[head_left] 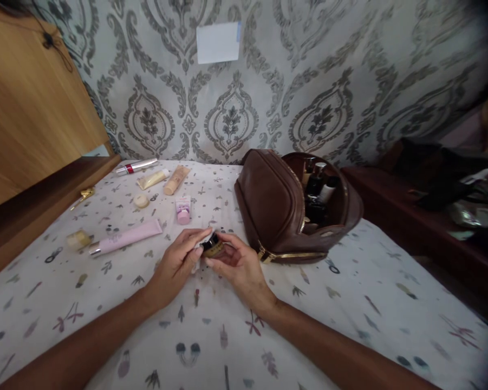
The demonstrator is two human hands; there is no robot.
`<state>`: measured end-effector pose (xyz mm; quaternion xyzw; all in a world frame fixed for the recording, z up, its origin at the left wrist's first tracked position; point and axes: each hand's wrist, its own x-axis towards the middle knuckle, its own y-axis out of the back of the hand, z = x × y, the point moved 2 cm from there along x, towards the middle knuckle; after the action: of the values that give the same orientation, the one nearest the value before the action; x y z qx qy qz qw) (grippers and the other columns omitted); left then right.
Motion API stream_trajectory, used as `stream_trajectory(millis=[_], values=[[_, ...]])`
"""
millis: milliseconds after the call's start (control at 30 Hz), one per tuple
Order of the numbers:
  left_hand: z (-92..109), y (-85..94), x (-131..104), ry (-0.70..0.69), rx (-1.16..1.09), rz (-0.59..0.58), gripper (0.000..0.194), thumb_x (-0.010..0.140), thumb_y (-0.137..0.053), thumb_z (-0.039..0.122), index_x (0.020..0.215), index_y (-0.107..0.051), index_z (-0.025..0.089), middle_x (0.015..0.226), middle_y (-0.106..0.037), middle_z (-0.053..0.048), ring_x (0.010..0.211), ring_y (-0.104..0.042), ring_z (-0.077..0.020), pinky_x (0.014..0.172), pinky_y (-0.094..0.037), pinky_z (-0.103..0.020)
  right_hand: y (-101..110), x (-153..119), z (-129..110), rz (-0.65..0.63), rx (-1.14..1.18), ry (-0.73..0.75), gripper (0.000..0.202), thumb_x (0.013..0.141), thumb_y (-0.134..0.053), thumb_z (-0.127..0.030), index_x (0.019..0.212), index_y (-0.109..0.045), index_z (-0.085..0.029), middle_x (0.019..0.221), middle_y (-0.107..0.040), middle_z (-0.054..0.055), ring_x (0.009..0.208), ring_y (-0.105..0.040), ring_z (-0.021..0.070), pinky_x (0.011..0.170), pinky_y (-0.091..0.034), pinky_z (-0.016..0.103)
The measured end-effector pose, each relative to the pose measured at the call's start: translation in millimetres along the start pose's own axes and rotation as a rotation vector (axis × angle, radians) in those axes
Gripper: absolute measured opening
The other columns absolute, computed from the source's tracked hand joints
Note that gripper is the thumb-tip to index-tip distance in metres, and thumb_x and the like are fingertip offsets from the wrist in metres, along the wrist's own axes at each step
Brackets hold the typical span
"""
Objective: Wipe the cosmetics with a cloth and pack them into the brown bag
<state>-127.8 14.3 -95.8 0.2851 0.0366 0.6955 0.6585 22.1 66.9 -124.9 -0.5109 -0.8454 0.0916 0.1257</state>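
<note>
A small black-capped bottle (213, 246) with a gold-toned body is held between my two hands, just above the patterned cloth. My left hand (179, 264) closes its fingers at the dark cap end, and a bit of something white, perhaps a tissue, shows beneath them. The bottle's body is gripped by my right hand (240, 265), thumb below and fingers above. Close to my right hand stands a brown cosmetic bag (268, 195), unzipped, with several bottles (317, 179) inside. Nearest my left hand are a small pink-capped tube (183, 210) and a long pink tube (128, 236).
Farther back lie a peach tube (176, 180), a cream-coloured tube (153, 179), a silver tube (137, 167) and a round cream-coloured item (141, 201). A yellowish clear item (78, 239) and a gold clip-like item (84, 197) sit at left. Wooden furniture (36, 103) borders the left side.
</note>
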Motion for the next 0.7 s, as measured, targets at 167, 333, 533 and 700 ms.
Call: stream_trajectory(millis=[167,333,533,700], values=[[2.6,1.3,-1.3,-0.07,0.126,0.05,0.041,0.101,-0.039,0.029,0.14,-0.05,0.027,0.132,-0.056,-0.008,0.127,-0.052,-0.0199,0.11,-0.041,-0.037,1.3,-0.3,-3.3,0.007,-0.027,-0.024,0.055,0.069,-0.081,-0.038,0.117,-0.06,-0.022,0.08,-0.065,0.0,0.068,-0.06,0.0151,0.066,-0.053,0.03],[9.3,1.7,-6.0,-0.281,0.282,-0.065,0.054,0.1,-0.037,0.018,0.152,-0.031,0.031,0.149,-0.041,-0.009,0.138,-0.041,-0.0216,0.114,-0.038,-0.038,0.5,-0.7,-11.6,-0.023,-0.097,-0.043,0.043,0.071,-0.077,-0.035,0.11,-0.065,-0.021,0.075,-0.064,-0.001,0.064,-0.057,0.0142,0.061,-0.049,0.027],[10.4,2.1,-7.5,-0.334,0.296,-0.139,0.057,0.098,-0.032,0.011,0.152,-0.032,0.03,0.151,-0.039,-0.01,0.139,-0.04,-0.022,0.114,-0.038,-0.038,-1.8,-0.8,-17.1,-0.043,-0.102,-0.047,0.028,0.071,-0.069,-0.025,0.099,-0.067,-0.02,0.072,-0.062,-0.003,0.064,-0.056,0.0128,0.062,-0.048,0.026],[10.6,3.2,-8.8,-0.35,0.332,-0.105,0.055,0.097,-0.036,0.012,0.15,-0.035,0.028,0.149,-0.039,-0.012,0.138,-0.042,-0.0229,0.112,-0.04,-0.039,-4.6,-1.9,-14.4,-0.034,-0.241,0.027,0.031,0.068,-0.072,-0.021,0.098,-0.067,-0.022,0.077,-0.061,-0.002,0.067,-0.058,0.013,0.06,-0.05,0.024]])
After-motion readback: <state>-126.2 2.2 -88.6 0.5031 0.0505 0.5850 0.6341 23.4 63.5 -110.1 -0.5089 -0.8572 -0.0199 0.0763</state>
